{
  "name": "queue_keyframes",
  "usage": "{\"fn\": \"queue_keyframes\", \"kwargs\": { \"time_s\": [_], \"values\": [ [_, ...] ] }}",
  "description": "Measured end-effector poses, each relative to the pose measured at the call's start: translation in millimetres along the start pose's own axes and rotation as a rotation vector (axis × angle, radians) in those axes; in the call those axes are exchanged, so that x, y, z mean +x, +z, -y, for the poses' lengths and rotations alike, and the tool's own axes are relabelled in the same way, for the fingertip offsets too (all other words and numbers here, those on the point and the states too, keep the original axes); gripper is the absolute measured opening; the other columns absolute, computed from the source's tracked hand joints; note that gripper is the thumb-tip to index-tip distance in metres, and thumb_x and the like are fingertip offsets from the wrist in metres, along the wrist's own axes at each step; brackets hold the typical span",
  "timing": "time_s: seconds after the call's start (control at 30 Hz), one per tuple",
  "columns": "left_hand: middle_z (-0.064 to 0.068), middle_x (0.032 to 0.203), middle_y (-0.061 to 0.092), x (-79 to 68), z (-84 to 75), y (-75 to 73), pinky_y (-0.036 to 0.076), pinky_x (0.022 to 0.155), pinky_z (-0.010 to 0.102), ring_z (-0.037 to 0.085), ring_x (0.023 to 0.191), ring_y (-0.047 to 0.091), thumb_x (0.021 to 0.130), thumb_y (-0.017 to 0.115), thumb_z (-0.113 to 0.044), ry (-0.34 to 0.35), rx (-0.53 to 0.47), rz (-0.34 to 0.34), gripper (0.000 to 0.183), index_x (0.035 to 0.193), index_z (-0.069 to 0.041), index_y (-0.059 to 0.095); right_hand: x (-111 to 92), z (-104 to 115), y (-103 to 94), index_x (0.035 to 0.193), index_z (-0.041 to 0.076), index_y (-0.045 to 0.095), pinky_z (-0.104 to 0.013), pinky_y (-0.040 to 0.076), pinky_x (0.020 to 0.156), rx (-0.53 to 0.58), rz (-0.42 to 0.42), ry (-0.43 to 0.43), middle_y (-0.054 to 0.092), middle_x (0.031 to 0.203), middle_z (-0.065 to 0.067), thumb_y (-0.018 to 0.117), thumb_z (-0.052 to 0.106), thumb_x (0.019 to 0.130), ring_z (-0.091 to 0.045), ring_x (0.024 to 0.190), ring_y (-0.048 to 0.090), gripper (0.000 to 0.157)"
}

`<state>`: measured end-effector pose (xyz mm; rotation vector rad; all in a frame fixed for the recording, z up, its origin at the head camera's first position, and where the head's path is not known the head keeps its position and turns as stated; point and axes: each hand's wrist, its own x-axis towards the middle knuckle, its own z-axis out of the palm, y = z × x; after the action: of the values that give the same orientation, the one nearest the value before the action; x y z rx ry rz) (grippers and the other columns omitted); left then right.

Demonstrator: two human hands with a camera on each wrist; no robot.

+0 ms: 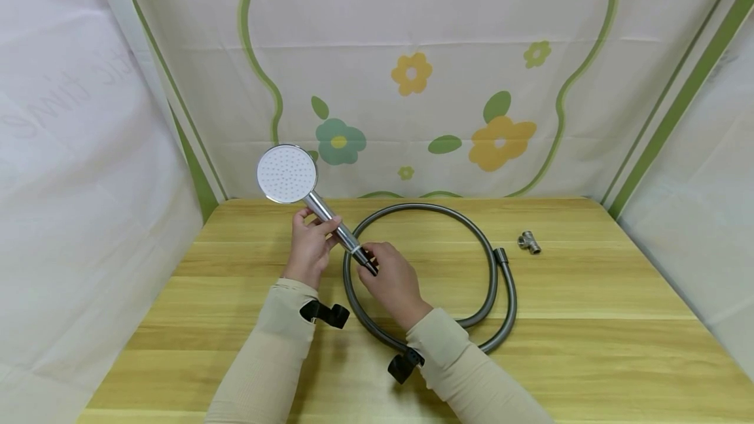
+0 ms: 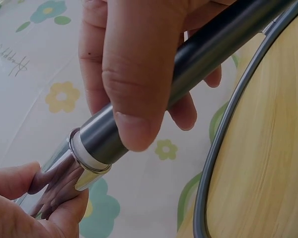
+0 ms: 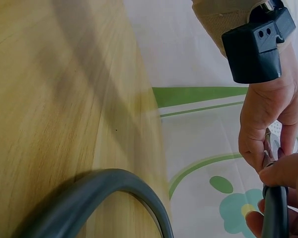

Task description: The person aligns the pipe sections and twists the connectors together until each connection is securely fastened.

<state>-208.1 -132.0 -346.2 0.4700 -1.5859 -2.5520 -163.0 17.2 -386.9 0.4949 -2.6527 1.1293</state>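
Observation:
My left hand [image 1: 309, 247] grips the chrome handle of a round shower head [image 1: 287, 174], its white nozzle face turned toward me, tilted up to the left above the table. At the handle's lower end, my right hand [image 1: 393, 280] pinches the dark end fitting of a grey shower hose [image 1: 493, 267]. In the left wrist view this dark fitting [image 2: 97, 136] meets the chrome handle end, and a white ring [image 2: 87, 151] shows at the joint. My right thumb [image 2: 134, 99] lies along the fitting. The hose loops over the table, its other end fitting [image 1: 501, 255] lying to the right.
A small metal tee fitting [image 1: 529, 243] lies at the back right of the wooden table [image 1: 589, 345]. White fabric walls with a flower print [image 1: 412, 74] stand behind and at both sides. Black wrist cameras [image 1: 325, 313] sit on both sleeves.

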Motion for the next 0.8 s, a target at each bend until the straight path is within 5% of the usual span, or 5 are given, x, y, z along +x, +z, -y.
{"fn": "queue_keyframes", "kwargs": {
  "time_s": [0.43, 0.8],
  "values": [
    [0.008, 0.110, 0.045, -1.4, 0.2, 0.5, 0.051, 0.083, 0.033, 0.027, 0.107, 0.052, 0.090, 0.057, 0.010, 0.006, -0.003, 0.008, 0.063, 0.137, -0.013, 0.023, -1.7, -0.3, 0.5, 0.116, 0.008, 0.066, -0.022, 0.045, 0.055, 0.002, -0.004, -0.015, 0.062, 0.095, -0.002, 0.070, 0.018, 0.088, -0.011, 0.073, 0.056, 0.029],
    [0.007, 0.109, 0.045, -2.4, -0.4, -0.1, 0.051, 0.081, 0.031, 0.019, 0.095, 0.054, 0.090, 0.058, 0.009, 0.004, 0.005, 0.005, 0.062, 0.137, -0.013, 0.023, -1.7, 1.2, -2.0, 0.117, 0.006, 0.066, -0.022, 0.045, 0.055, 0.014, 0.009, -0.024, 0.062, 0.095, -0.005, 0.068, 0.019, 0.090, -0.011, 0.072, 0.055, 0.030]
  ]
}}
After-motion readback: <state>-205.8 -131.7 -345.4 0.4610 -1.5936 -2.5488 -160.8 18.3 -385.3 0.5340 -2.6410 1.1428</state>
